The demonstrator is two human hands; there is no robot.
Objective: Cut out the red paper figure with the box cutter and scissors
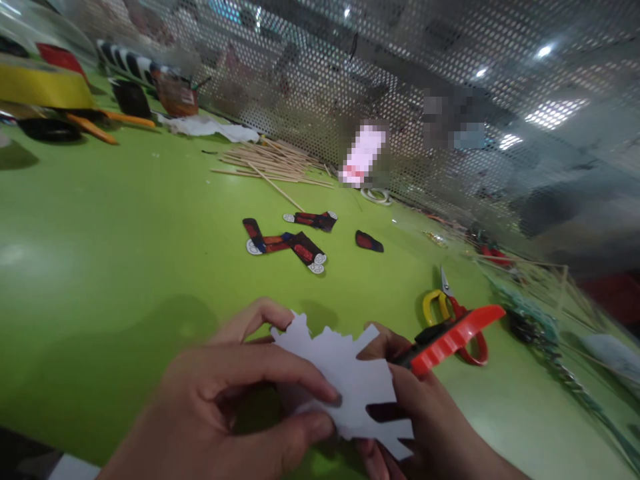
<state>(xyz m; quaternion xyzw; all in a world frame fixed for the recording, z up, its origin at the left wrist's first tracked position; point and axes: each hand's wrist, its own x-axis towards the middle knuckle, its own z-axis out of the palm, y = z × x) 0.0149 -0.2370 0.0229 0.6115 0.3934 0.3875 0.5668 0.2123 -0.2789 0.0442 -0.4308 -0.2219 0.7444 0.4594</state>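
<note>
Both hands low in my view: left hand (225, 400) pinching white paper cutout (345, 380), right hand (425, 407) closed on red-handled cutter (450, 337), also touching cutout. I count three coloured cutouts (287, 243) on green worktop (100, 267), one scissors (453, 310).

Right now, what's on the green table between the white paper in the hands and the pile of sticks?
In the head view, dark red-and-black paper cutouts lie between the white paper and the sticks.
</note>
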